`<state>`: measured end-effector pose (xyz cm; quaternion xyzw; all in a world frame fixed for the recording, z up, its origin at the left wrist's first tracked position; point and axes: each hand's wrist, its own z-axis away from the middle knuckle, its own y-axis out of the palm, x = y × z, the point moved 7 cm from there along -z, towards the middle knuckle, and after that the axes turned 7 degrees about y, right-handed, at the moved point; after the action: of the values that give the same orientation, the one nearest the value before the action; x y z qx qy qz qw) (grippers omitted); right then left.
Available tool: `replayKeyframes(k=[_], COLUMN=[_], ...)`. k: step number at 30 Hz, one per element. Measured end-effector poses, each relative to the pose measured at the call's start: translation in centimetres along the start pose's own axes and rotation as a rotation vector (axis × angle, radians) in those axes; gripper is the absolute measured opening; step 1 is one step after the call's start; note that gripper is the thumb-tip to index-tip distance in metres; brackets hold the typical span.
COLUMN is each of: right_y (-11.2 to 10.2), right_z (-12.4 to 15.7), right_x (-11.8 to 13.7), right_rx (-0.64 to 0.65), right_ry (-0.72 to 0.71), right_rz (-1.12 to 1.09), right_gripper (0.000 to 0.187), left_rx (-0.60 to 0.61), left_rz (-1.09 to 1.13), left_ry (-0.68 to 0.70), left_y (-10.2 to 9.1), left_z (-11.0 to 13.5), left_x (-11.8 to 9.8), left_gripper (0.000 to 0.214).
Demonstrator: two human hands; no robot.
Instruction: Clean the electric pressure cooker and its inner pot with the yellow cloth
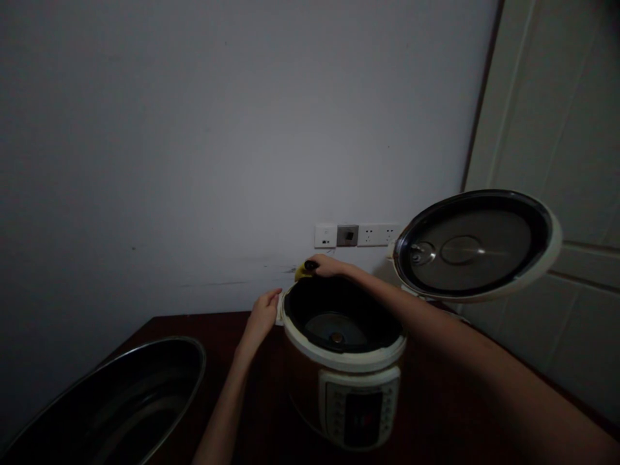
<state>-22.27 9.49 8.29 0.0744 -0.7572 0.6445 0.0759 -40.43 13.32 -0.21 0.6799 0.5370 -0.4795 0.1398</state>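
Note:
A rice cooker [349, 387] stands on a dark table with its lid [477, 245] swung open to the right. The inside is bare, with the heating plate showing at the bottom. My left hand [264, 316] grips the cooker's left rim, fingers curled over the edge. My right hand [325, 266] reaches over the far rim and pinches a small yellow and black thing [305, 268] that I cannot make out clearly.
A large metal pot [126, 400] sits at the lower left on the dark wooden table [436, 413]. Wall sockets [356, 235] are on the white wall behind the cooker. A pale door [557, 129] is at the right.

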Motion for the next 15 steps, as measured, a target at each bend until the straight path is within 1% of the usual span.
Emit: replayKeyframes(k=[7, 12, 15], right_y=[-1.5, -2.6, -3.1], right_z=[2.6, 4.2, 4.9], right_x=[-2.6, -4.4, -4.7], right_rx=[-0.056, -0.071, -0.051], right_ry=[0.049, 0.122, 0.157], right_rz=[0.008, 0.093, 0.156], right_gripper=[0.03, 0.029, 0.03], left_rx=[-0.002, -0.004, -0.018], left_rz=[-0.009, -0.009, -0.002], left_ry=[0.009, 0.004, -0.011], left_y=[0.0, -0.1, -0.2], left_z=[0.0, 0.1, 0.0], left_x=[0.2, 0.0, 0.0], left_gripper=[0.04, 0.04, 0.039])
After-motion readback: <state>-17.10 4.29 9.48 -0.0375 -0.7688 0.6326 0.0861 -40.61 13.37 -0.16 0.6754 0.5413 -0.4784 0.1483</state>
